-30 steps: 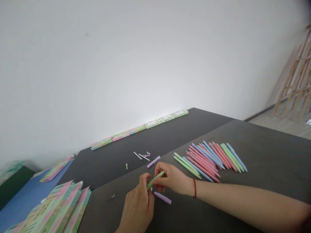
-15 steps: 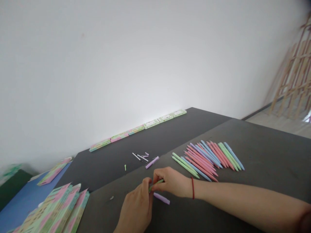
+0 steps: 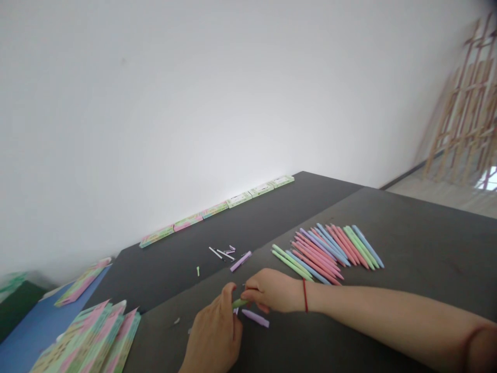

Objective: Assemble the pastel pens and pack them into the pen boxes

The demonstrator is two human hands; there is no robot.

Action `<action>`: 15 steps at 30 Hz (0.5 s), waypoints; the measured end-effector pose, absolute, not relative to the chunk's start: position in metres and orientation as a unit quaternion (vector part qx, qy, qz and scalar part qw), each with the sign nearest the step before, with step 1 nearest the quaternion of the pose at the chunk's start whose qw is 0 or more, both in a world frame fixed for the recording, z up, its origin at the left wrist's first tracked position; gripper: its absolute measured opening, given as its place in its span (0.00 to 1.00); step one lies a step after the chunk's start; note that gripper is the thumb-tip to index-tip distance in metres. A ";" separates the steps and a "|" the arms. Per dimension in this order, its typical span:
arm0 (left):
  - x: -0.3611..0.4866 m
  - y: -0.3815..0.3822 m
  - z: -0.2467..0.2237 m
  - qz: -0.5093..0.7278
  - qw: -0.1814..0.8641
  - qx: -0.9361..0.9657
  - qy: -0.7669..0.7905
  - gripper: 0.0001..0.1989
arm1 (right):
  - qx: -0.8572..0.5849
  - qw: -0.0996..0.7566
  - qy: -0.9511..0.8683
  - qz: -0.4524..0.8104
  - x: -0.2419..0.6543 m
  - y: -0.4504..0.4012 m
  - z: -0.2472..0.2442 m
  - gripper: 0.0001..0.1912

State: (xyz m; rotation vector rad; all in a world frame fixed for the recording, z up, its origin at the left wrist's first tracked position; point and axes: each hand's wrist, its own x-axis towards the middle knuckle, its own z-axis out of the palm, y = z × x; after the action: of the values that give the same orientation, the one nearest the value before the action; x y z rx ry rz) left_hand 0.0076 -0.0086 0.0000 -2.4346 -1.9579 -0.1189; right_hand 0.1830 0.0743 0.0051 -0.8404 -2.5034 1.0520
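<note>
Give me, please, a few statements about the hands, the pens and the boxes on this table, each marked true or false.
1. Both hands hold a green pen part between them. True: the left hand and right hand meet on the green pen part.
2. The pile of pastel pens lies left of the hands. False: the pile of pens lies to their right.
3. A purple pen piece lies on the table just by the right hand. True: the purple piece lies there.
4. The row of boxes runs along the near table edge. False: the row of boxes lines the far edge, by the wall.
</note>
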 end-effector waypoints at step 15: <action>0.010 -0.009 0.001 -0.010 0.039 -0.783 -0.621 0.25 | -0.255 0.110 -0.891 0.358 0.183 0.070 0.003 0.13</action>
State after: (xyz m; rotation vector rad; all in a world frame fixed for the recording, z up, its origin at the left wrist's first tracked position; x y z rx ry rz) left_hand 0.0095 -0.0092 0.0006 -2.4005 -1.9042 -0.0298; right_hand 0.1827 0.0700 0.0027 -0.7504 -2.6196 1.0519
